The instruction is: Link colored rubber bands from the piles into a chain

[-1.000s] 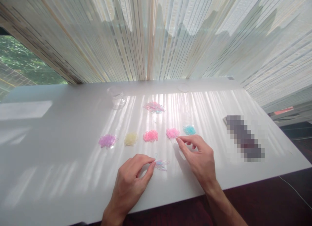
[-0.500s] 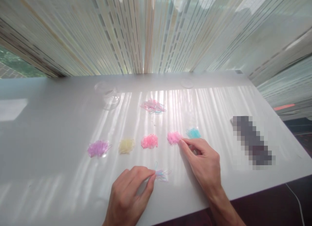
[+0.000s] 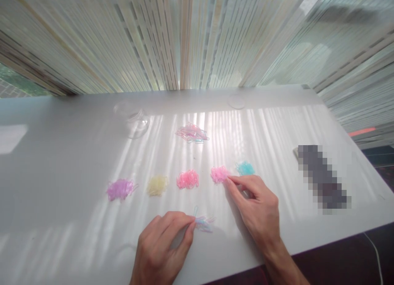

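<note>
Through the head view I see both bare hands over the white table [image 3: 76, 219]. In the lower middle of the frame, the left hand [image 3: 166, 244] has thumb and forefinger pinched together on a pale blue loop [image 3: 195, 212] that pokes up above the fingertips, at the left end of a small mixed bundle [image 3: 205, 224] of thin loops. Right of centre, the right hand [image 3: 257, 207] has thumb and forefinger together at the right edge of the light pink pile [image 3: 218, 174]; I cannot tell whether a strand sits between them. Across the middle of the frame, from left to right, I make out the purple pile [image 3: 121, 189], the yellow pile [image 3: 157, 185], the coral pile [image 3: 187, 179], the light pink one and the turquoise pile [image 3: 245, 168], just beyond the right hand. Above the coral pile lies a larger mixed pile [image 3: 192, 133], with a clear container [image 3: 137, 127] to its left and a clear disc [image 3: 236, 101] to its upper right. A pixelated object [image 3: 323, 178] lies at the right, and a striped curtain [image 3: 181, 39] fills the top.
</note>
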The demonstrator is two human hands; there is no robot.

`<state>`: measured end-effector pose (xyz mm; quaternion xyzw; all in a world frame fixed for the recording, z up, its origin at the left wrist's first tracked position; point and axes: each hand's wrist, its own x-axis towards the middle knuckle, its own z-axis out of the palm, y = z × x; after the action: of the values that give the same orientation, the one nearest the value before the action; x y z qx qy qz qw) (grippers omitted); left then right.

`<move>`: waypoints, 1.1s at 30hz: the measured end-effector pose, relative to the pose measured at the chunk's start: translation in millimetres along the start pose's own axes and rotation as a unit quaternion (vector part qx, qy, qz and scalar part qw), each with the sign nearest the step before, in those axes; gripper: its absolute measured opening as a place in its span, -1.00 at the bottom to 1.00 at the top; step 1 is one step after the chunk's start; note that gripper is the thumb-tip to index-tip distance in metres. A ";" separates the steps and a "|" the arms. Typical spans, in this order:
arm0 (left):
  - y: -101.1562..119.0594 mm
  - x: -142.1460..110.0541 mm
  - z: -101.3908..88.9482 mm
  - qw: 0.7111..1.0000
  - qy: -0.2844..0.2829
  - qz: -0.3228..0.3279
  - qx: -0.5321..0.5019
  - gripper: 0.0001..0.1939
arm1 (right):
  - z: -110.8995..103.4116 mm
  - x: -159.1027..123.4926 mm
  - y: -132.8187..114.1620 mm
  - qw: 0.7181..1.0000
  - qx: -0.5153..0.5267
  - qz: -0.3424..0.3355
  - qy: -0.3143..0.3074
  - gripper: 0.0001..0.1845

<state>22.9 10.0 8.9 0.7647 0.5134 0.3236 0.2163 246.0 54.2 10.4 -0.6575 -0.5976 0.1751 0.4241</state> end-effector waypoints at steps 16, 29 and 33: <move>5.2 3.9 -1.9 0.995 0.074 -0.062 -0.017 -0.71 | 0.4 -9.5 -24.8 0.969 0.085 -0.204 -0.109 -0.77; -0.9 -5.3 -29.4 0.998 0.066 0.004 -0.020 -0.84 | 11.6 -21.7 -34.8 0.948 0.107 -0.235 -0.188 -0.82; -0.3 -7.0 -30.0 0.997 0.067 0.004 -0.041 -0.90 | 13.6 -23.7 -36.2 0.946 0.107 -0.238 -0.193 -0.83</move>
<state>-0.7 3.7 27.7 0.7339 0.5096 0.3964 0.2112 207.5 34.1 23.8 -0.4007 -0.7849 0.2554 0.3976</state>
